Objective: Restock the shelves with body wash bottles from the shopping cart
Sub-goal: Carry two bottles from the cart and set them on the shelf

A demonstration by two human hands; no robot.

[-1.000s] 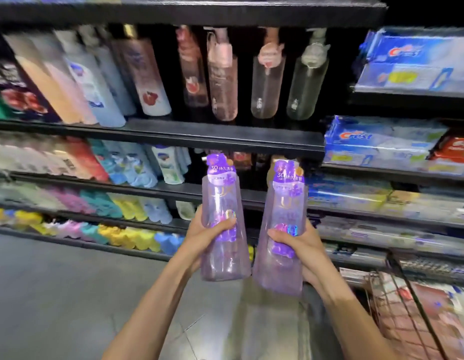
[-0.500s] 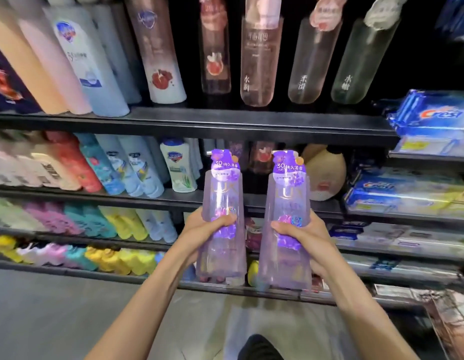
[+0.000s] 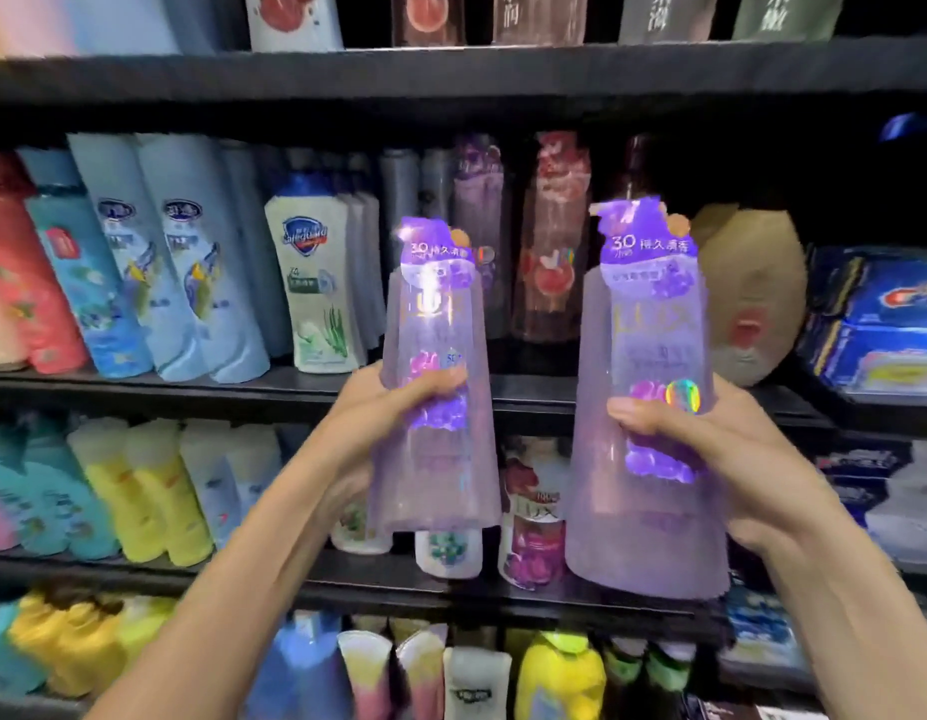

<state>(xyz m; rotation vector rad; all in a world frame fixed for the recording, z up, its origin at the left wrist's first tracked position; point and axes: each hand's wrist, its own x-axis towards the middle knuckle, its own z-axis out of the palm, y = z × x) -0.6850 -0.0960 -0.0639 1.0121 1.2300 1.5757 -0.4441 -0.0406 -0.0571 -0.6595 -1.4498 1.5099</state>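
Two purple body wash bottles up in front of the middle shelf (image 3: pixel 451 387), one per hand. Left hand (image 3: pixel 368 423) is wrapped round the left bottle (image 3: pixel 435 407) at mid-body, thumb across the front label. Right hand (image 3: pixel 731 459) grips the right bottle (image 3: pixel 643 407) the same way, thumb over the front, fingers behind. Both upright, caps up, labels facing the camera; bottles apart, not touching.

Mid-body grip makes sense: these are tall, widening toward the base, so holding near the middle keeps them from tipping and leaves the base free to land flat on the shelf board.

Target looks like the gap behind the bottles, where similar dark purple and red bottles (image 3: pixel 549 241) stand further back in the row. To the left, a white-and-green bottle (image 3: pixel 316 293) and blue ones (image 3: pixel 201 283) fill the shelf to its front edge; to the right, a tan rounded bottle (image 3: pixel 752 298), then blue boxes (image 3: pixel 877 324). So the open frontage is narrow, roughly where the hands are.

Judgement: carry phase, neither bottle on the shelf yet. Cart not in view. Risk: sliding two in at once through a tight slot could knock the neighbours; one at a time is safer. Frame has motion blur, so label text is mostly unreadable.
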